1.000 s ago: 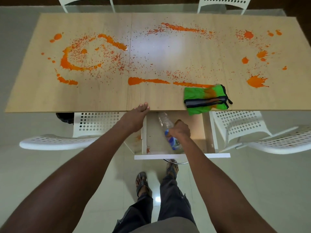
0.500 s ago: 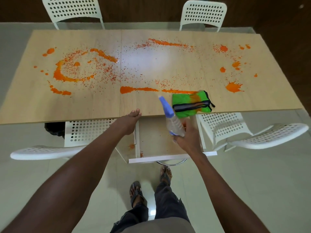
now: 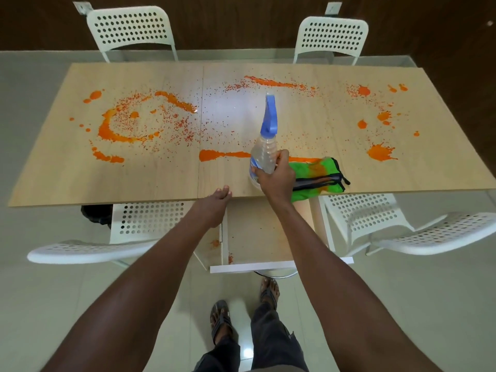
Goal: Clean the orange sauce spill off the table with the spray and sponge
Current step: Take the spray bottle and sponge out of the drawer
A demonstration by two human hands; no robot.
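We hold the spray bottle [image 3: 264, 154] in our right hand [image 3: 276, 178], fingers clamped around its clear lower body at centre frame. The bottle's long axis runs up the frame, with the blue trigger head [image 3: 270, 115] at the far end, so we judge the nozzle faces away from us over the table [image 3: 53, 170]. The nearest orange streak [image 3: 220, 155] lies just left of the hand; the largest spill ring [image 3: 112, 130] sits well apart at left. The green cloth [image 3: 319, 171], serving as the sponge, lies touching the right side of the hand. Our left hand [image 3: 214, 202] rests on the near table edge, fingers together, holding nothing. The right arm is extended forward.
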